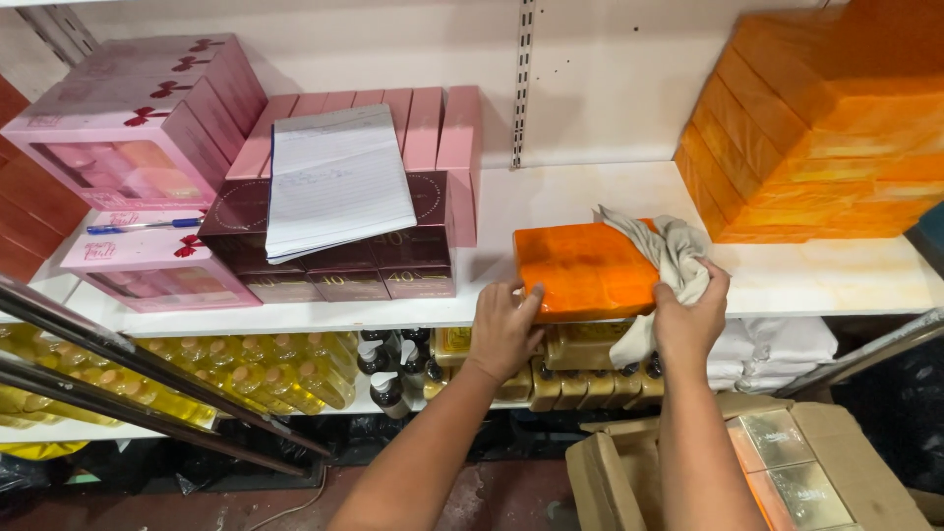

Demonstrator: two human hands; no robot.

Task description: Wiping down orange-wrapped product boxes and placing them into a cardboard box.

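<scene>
An orange wrapped block [580, 267] lies at the front edge of a white shelf [816, 280]. My left hand [503, 329] rests against the block's front left corner, fingers curled on its edge. My right hand [690, 313] grips a crumpled grey cloth [669, 251] that lies over the block's right side and hangs down below my fist.
A tall stack of orange blocks [816, 128] fills the shelf's right end. Pink gift boxes [138, 118] with a blue pen [143, 226], dark maroon boxes [344, 265] and a lined notepad [334, 182] stand left. Yellow bottles [265, 379] fill the lower shelf; an open carton [787, 462] sits below.
</scene>
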